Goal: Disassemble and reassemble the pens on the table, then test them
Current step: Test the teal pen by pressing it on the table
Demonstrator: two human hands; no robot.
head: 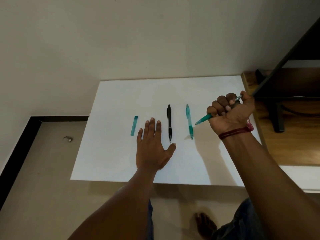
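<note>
Right hand [228, 110] clamped in a full fist round the held teal pen [205, 118]. The tip juts out below the little finger, angled down toward the white worktop [121, 161]; cannot tell if it touches. Left hand [152, 146] lies flat, fingers straight and slightly spread, palm pressing the worktop and holding nothing. Black pen [169, 122] lies just beside the left hand's thumb side, its tip near the thumb end. Loose teal pen [189, 120] lies between the black pen and the right hand, very near the held pen's tip. A short teal piece [134, 125], cap or barrel section, lies just off the left hand's little-finger side. Red thread [233, 132] sits on the right wrist. Likely stage: testing the held pen. Risks: the fist grip gives coarse control, so the tip may skid or dig in. A stroke toward the left hand would probably knock the loose teal pen, which could roll. A shift of the left thumb could nudge the black pen. The teal piece may belong to a pen not yet whole.
</note>
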